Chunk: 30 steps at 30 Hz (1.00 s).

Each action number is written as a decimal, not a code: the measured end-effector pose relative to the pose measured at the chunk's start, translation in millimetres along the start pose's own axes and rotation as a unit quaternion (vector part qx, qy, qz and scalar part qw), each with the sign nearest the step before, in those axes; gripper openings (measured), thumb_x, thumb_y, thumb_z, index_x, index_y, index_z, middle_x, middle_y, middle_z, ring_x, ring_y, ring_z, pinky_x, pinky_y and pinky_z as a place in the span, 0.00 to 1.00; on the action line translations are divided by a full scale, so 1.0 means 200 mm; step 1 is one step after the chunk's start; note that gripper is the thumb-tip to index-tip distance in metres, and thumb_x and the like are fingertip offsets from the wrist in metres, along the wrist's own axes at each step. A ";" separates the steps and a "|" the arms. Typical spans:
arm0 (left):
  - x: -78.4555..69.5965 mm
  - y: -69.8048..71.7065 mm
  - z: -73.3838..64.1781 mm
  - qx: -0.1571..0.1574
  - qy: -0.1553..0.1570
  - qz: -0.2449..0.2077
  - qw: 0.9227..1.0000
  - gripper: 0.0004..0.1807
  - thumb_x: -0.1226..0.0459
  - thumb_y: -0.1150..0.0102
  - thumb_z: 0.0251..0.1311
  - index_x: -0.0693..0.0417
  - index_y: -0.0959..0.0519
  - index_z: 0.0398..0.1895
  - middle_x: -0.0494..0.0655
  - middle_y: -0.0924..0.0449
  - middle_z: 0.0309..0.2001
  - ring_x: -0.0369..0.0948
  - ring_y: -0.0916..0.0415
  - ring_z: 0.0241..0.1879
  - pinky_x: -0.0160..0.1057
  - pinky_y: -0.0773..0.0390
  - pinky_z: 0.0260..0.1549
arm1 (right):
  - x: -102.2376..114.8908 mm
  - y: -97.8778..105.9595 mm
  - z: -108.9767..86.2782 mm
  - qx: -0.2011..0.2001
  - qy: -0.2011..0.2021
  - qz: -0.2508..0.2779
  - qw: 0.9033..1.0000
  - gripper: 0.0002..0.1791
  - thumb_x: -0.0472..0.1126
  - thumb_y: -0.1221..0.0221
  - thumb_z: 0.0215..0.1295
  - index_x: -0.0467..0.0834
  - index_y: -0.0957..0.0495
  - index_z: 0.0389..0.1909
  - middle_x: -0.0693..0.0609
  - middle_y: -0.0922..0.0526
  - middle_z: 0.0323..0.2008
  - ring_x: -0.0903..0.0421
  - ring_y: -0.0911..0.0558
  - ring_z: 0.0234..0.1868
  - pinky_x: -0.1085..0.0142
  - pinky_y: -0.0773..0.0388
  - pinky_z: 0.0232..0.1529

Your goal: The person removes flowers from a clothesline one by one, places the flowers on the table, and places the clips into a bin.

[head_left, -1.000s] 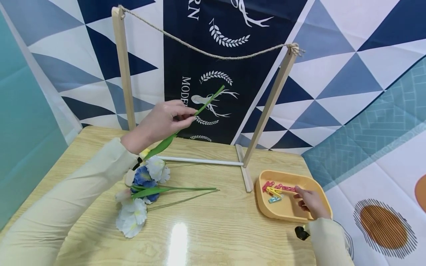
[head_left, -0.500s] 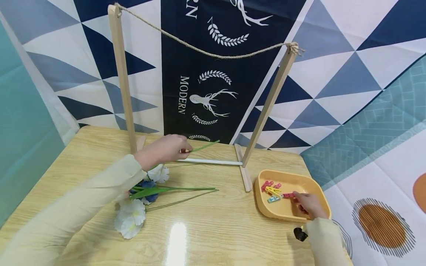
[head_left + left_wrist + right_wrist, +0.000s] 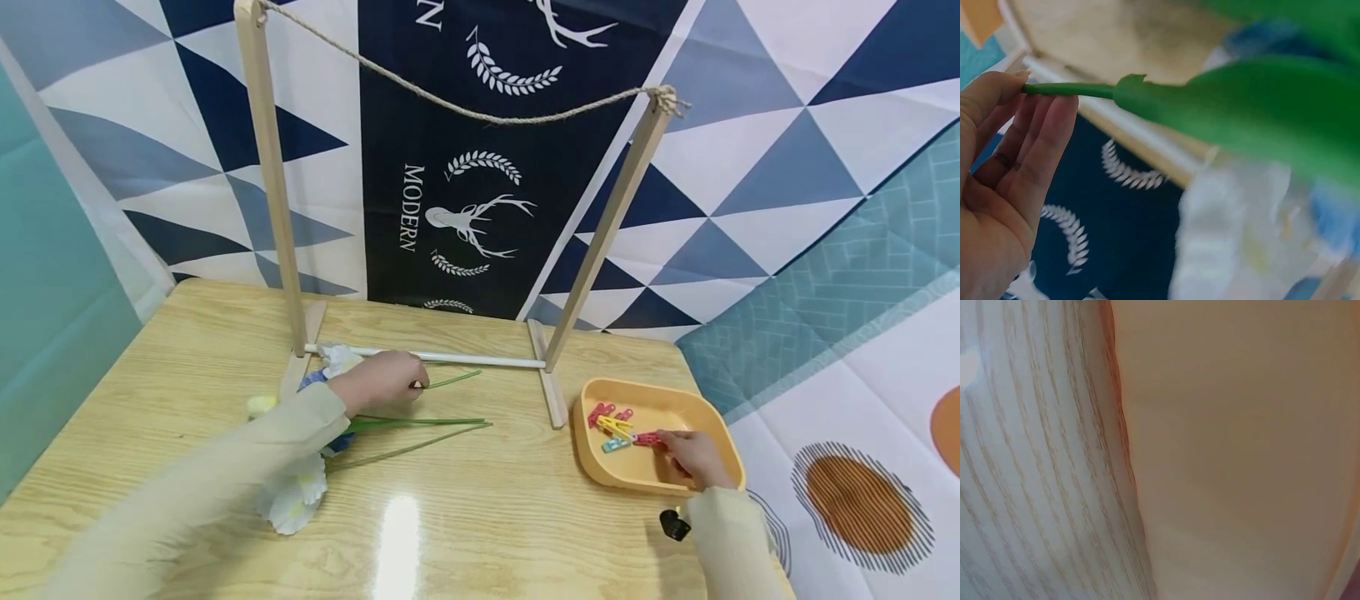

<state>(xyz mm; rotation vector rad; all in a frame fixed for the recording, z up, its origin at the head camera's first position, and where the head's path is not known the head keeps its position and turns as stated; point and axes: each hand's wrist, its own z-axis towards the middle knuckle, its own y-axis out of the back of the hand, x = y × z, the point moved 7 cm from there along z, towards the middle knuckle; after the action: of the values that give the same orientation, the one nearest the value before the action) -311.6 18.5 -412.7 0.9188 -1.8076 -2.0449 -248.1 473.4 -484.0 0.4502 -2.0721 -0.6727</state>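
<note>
In the head view my left hand [image 3: 382, 382] pinches the green stem [image 3: 456, 379] of an artificial flower, low over the table. The left wrist view shows that stem between thumb and fingers, with a broad leaf [image 3: 1229, 109] further along it. More artificial flowers lie under and beside the left forearm: a white bloom [image 3: 291, 504], a blue one [image 3: 341, 442], and loose stems [image 3: 431, 422] pointing right. At the right, my right hand [image 3: 699, 458] reaches into a yellow-orange tray [image 3: 723, 425] and pinches a red clothespin [image 3: 647, 438]. The right wrist view shows only tray and table.
Other clothespins lie in the tray: a yellow one [image 3: 615, 427], a light blue one [image 3: 616, 445] and red ones [image 3: 602, 413]. Behind stands a wooden frame with a left post [image 3: 272, 183], a right post [image 3: 611, 217], a sagging rope [image 3: 487, 118] and a white rod [image 3: 480, 360].
My left hand has come down from in front of the backdrop to just above the table, bringing the flower stem with it. The right hand, with the red clothespin, has shifted slightly left.
</note>
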 end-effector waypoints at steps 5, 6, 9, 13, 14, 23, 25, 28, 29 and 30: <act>0.06 -0.13 -0.01 -0.018 0.005 0.005 1.000 0.13 0.67 0.44 0.60 0.51 0.24 0.17 0.39 0.30 0.18 0.33 0.44 0.20 0.32 0.40 0.22 | -0.01 0.01 0.01 -0.005 -0.003 0.005 1.000 0.22 0.44 0.52 0.69 0.26 0.27 0.45 0.56 0.29 0.16 0.61 0.31 0.17 0.69 0.33 0.20; 0.07 -0.15 -0.02 -0.020 0.008 0.006 1.000 0.13 0.67 0.44 0.60 0.51 0.23 0.17 0.39 0.30 0.19 0.33 0.44 0.20 0.32 0.40 0.21 | -0.01 0.01 0.01 -0.006 -0.004 0.003 1.000 0.22 0.45 0.51 0.69 0.26 0.28 0.45 0.55 0.29 0.16 0.61 0.31 0.17 0.69 0.33 0.20; 0.08 -0.19 -0.02 -0.012 0.027 0.007 1.000 0.15 0.67 0.43 0.60 0.52 0.24 0.14 0.41 0.30 0.17 0.35 0.46 0.19 0.33 0.41 0.20 | -0.01 0.01 0.01 -0.006 -0.008 -0.005 1.000 0.22 0.46 0.51 0.69 0.27 0.28 0.44 0.55 0.30 0.15 0.60 0.32 0.17 0.69 0.33 0.20; 0.07 -0.23 -0.03 0.014 0.048 0.011 0.999 0.13 0.67 0.42 0.59 0.52 0.21 0.16 0.41 0.23 0.21 0.32 0.38 0.18 0.32 0.35 0.21 | -0.01 0.01 0.00 -0.003 -0.007 -0.015 1.000 0.24 0.47 0.52 0.68 0.27 0.29 0.46 0.54 0.30 0.16 0.59 0.31 0.18 0.68 0.33 0.20; 0.07 -0.24 -0.03 0.017 0.049 0.013 0.999 0.13 0.67 0.41 0.59 0.51 0.20 0.16 0.41 0.21 0.22 0.32 0.37 0.19 0.32 0.34 0.22 | 0.00 0.01 0.00 -0.002 -0.005 -0.019 1.000 0.24 0.47 0.52 0.68 0.26 0.29 0.47 0.54 0.30 0.16 0.59 0.31 0.18 0.68 0.33 0.21; 0.07 -0.26 -0.05 0.023 0.072 0.002 0.997 0.08 0.64 0.39 0.58 0.49 0.17 0.23 0.39 0.18 0.25 0.32 0.34 0.19 0.32 0.31 0.22 | 0.04 0.01 -0.02 -0.006 0.011 -0.087 0.996 0.23 0.48 0.54 0.69 0.29 0.26 0.40 0.53 0.26 0.17 0.57 0.28 0.20 0.66 0.31 0.23; 0.07 -0.25 -0.05 0.020 0.081 0.002 0.996 0.06 0.62 0.39 0.59 0.49 0.16 0.26 0.40 0.18 0.27 0.32 0.30 0.21 0.33 0.29 0.23 | 0.08 0.02 -0.04 -0.020 0.021 -0.108 0.994 0.25 0.48 0.55 0.69 0.27 0.26 0.43 0.51 0.25 0.19 0.55 0.27 0.22 0.65 0.30 0.24; 0.06 -0.23 -0.07 0.017 0.103 -0.012 0.994 0.07 0.59 0.41 0.60 0.51 0.17 0.31 0.43 0.19 0.29 0.36 0.27 0.24 0.36 0.27 0.24 | 0.17 0.04 -0.10 -0.060 0.051 -0.144 0.986 0.28 0.49 0.55 0.70 0.25 0.28 0.49 0.43 0.21 0.25 0.53 0.24 0.26 0.63 0.27 0.26; 0.06 -0.22 -0.07 0.013 0.107 -0.017 0.994 0.07 0.59 0.41 0.61 0.52 0.18 0.33 0.44 0.19 0.31 0.37 0.26 0.26 0.37 0.27 0.25 | 0.20 0.04 -0.12 -0.077 0.060 -0.153 0.983 0.29 0.50 0.56 0.70 0.25 0.29 0.51 0.39 0.20 0.29 0.51 0.23 0.28 0.61 0.26 0.28; 0.06 -0.21 -0.08 0.011 0.116 -0.029 0.993 0.08 0.59 0.42 0.61 0.53 0.18 0.36 0.46 0.18 0.34 0.38 0.25 0.28 0.38 0.26 0.27 | 0.24 0.03 -0.15 -0.092 0.067 -0.160 0.980 0.29 0.50 0.56 0.70 0.26 0.28 0.52 0.36 0.20 0.34 0.49 0.22 0.31 0.60 0.26 0.30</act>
<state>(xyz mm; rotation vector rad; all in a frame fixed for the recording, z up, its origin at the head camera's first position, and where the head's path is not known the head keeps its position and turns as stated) -303.1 6.8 -456.0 1.1750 -1.7019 -1.8656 -248.7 443.9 -435.6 0.7105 -1.8063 -0.9871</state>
